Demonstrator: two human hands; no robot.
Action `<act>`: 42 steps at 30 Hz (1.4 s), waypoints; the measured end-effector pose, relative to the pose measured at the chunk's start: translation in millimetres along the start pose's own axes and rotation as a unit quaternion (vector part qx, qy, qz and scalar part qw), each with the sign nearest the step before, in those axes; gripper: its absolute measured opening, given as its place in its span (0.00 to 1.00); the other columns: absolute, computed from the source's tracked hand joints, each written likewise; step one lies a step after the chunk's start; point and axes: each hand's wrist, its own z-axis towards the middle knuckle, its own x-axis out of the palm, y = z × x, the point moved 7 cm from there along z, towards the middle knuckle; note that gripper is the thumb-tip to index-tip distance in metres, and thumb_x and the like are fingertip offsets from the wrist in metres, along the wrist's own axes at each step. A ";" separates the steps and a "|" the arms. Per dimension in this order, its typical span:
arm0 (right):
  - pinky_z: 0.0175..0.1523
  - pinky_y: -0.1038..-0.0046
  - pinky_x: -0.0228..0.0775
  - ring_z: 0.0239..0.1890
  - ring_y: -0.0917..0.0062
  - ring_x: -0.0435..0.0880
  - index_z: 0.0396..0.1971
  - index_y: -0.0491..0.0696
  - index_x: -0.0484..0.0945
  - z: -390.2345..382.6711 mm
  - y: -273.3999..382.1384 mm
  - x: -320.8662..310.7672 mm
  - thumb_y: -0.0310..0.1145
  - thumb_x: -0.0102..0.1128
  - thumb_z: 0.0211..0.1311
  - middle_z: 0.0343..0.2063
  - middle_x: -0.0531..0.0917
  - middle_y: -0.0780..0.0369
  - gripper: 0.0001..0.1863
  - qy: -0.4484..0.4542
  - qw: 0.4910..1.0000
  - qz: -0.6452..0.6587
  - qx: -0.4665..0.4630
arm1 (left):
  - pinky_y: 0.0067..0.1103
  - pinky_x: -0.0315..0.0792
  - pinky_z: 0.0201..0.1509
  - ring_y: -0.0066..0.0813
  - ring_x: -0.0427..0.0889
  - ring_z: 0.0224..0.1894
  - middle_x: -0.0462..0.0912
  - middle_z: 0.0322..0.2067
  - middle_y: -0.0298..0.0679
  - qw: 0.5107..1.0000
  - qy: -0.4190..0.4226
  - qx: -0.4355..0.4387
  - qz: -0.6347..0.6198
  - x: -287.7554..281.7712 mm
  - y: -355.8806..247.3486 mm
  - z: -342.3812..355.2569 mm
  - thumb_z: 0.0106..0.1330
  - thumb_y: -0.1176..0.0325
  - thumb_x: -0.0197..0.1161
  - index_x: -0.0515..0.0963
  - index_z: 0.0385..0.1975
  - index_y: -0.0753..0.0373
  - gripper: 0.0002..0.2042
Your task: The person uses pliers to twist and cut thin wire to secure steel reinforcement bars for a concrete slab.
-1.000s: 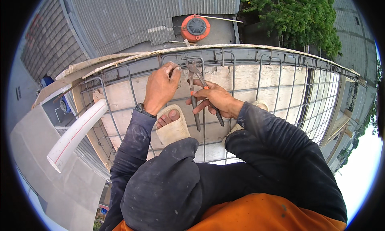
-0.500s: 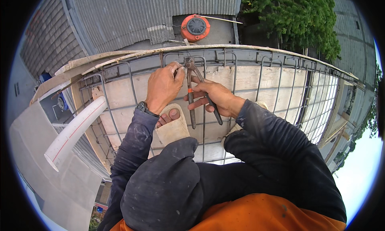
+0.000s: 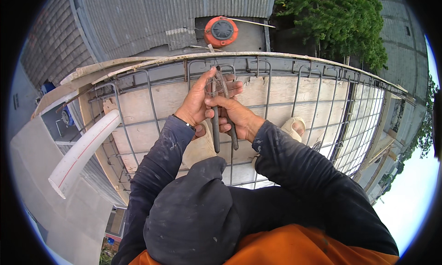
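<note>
A pair of end-cutting pincers (image 3: 216, 130) points away from me over the far side of the rebar cage, its head up by a bent steel bar. My right hand (image 3: 237, 115) grips its handles, thumb laid across and fingers curled beneath. My left hand (image 3: 195, 101) is turned palm inward around the upper part of the pincers. Its thumb lies along the head, and fingertips show on the right side, seemingly passing behind the tool. Any wire at the jaws is too small to make out. The steel rebar cage (image 3: 268, 97) runs left to right below both hands.
Plywood formwork (image 3: 281, 92) lies under the bars, with a board edge along the far side. A white pipe (image 3: 85, 150) juts out at left. My feet in pale footwear (image 3: 291, 129) stand on the cage. Beyond are an orange tank (image 3: 211, 35), corrugated roofs and a tree (image 3: 334, 25).
My left hand has turned over and come around the pincers from beside their jaws. The handles have drawn closer together, and my right thumb has moved across them.
</note>
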 end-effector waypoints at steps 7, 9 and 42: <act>0.20 0.79 0.66 0.20 0.86 0.77 0.49 0.45 0.78 -58.8 -2.9 -3.2 0.49 0.77 0.62 0.29 0.83 0.67 0.27 -0.234 0.945 -0.227 -0.030 | 0.31 0.85 0.44 0.34 0.88 0.37 0.81 0.32 0.35 0.997 -0.056 0.046 0.024 -4.4 1.6 15.4 0.76 0.55 0.61 0.75 0.46 0.60 0.14; 0.33 0.71 0.77 0.34 0.75 0.84 0.56 0.36 0.75 -74.8 -1.6 -17.1 0.52 0.77 0.60 0.43 0.83 0.58 0.37 -0.314 0.861 -0.377 -0.134 | 0.33 0.85 0.43 0.32 0.86 0.32 0.81 0.31 0.33 0.996 -0.047 0.077 -0.012 -4.7 12.3 26.7 0.76 0.56 0.62 0.75 0.45 0.59 0.13; 0.39 0.71 0.86 0.37 0.73 0.89 0.69 0.41 0.68 -92.6 -13.3 6.9 0.57 0.46 0.81 0.45 0.86 0.55 0.34 -0.094 0.991 0.088 -0.043 | 0.34 0.84 0.54 0.35 0.87 0.48 0.86 0.48 0.45 0.977 0.110 -0.006 -0.184 2.4 0.2 6.0 0.76 0.45 0.61 0.76 0.59 0.61 0.25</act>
